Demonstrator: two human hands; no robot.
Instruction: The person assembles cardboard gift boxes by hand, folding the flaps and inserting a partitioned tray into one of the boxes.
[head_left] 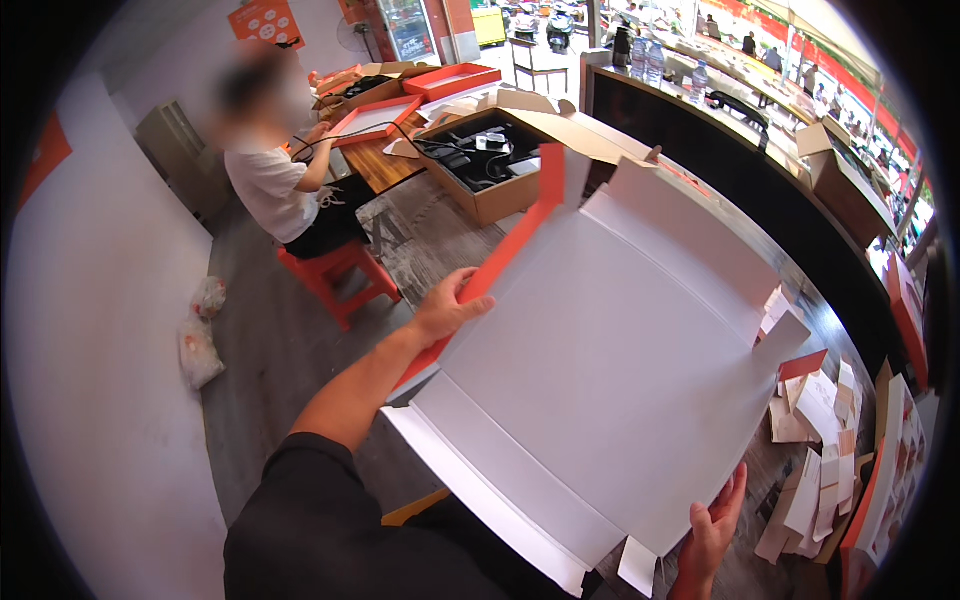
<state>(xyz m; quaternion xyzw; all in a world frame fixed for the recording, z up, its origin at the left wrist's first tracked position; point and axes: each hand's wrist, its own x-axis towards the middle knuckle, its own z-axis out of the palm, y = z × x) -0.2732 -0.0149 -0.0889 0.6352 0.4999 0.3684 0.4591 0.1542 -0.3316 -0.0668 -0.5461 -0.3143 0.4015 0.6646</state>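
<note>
With left hand [452, 308], grips orange-red side strip [512, 238] of large cardboard box [600, 370], thumb over white inside. With right hand [715, 525], supports near right edge, thumb and fingers at rim; cannot tell how firmly. Hands well apart, on opposite sides of box. Holds box in front of body, tilted, white inside facing up, some flaps partly raised. Just beyond box: open brown carton [507, 201] with black inside, dark devices and cables, on grey table [405, 225]. Further off: shallow orange-red trays [455, 82]. Right of box: heap of white and brown cardboard pieces [822, 490]. Upper left: co-worker [268, 190] in white top, seated on orange-red stool [340, 280]. Along white wall [110, 350], on floor: plastic bags [202, 350]. Upper right: clear bottles [655, 62] atop dark counter [700, 160].
</note>
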